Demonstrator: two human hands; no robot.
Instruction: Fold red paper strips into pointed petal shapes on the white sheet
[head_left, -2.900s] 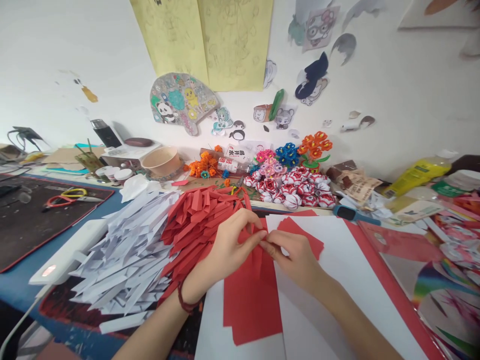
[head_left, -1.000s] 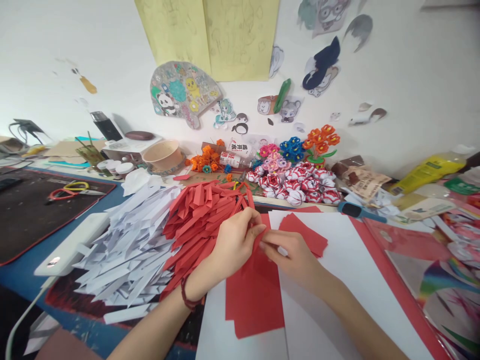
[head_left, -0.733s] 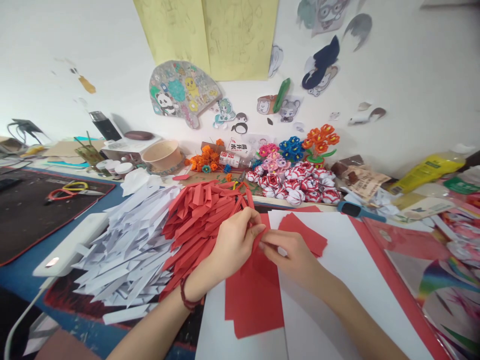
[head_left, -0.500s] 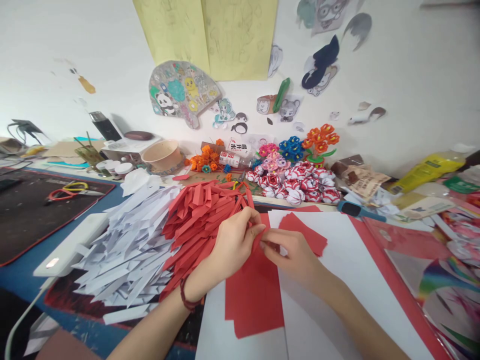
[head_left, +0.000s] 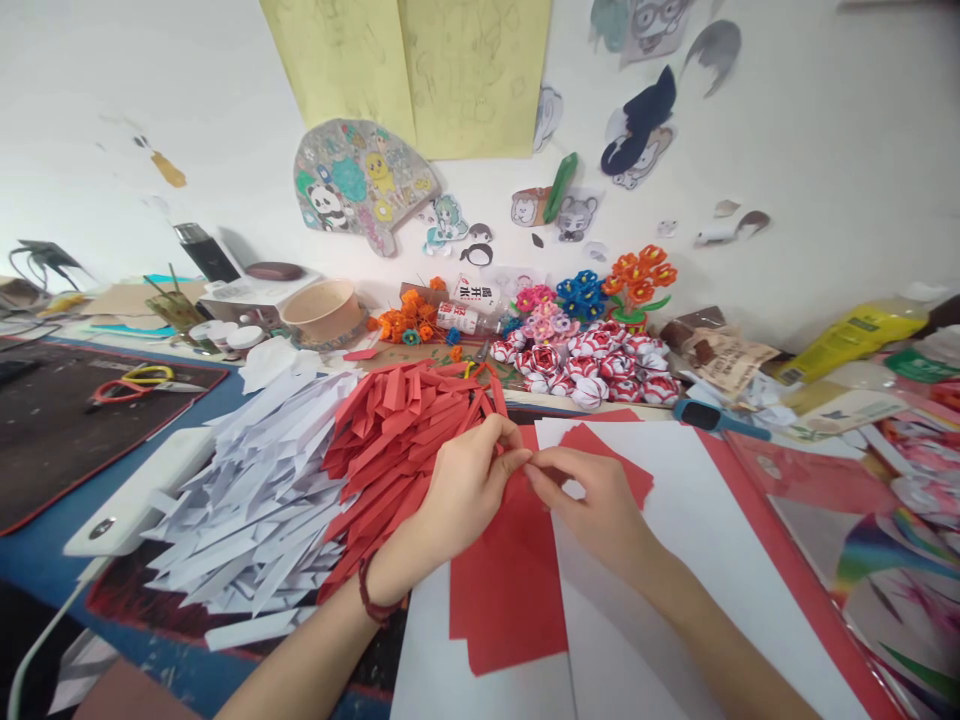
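My left hand (head_left: 474, 478) and my right hand (head_left: 589, 490) meet with their fingertips pinched together above a stack of red paper sheets (head_left: 514, 600). A small piece of red paper seems to be between the fingers, mostly hidden by them and hard to tell from the red behind. Under the stack lie large white sheets (head_left: 637, 620). Left of my hands is a heap of folded red paper strips (head_left: 397, 420), and beside it a heap of folded white paper strips (head_left: 262, 500). More red paper pieces (head_left: 626, 465) lie just beyond my right hand.
Red-and-white paper flowers (head_left: 600, 362) crowd the back, near colourful flowers (head_left: 581, 295) and a beige bowl (head_left: 321, 312). Scissors (head_left: 142, 385) rest on a dark mat at left. A white power bank (head_left: 139, 495) with a cable and a blue-strapped watch (head_left: 720, 418) also lie about.
My right hand has shifted slightly, its thumb and index finger now closer to the left fingertips, with a gap showing between them. My left hand stays nearly in place.
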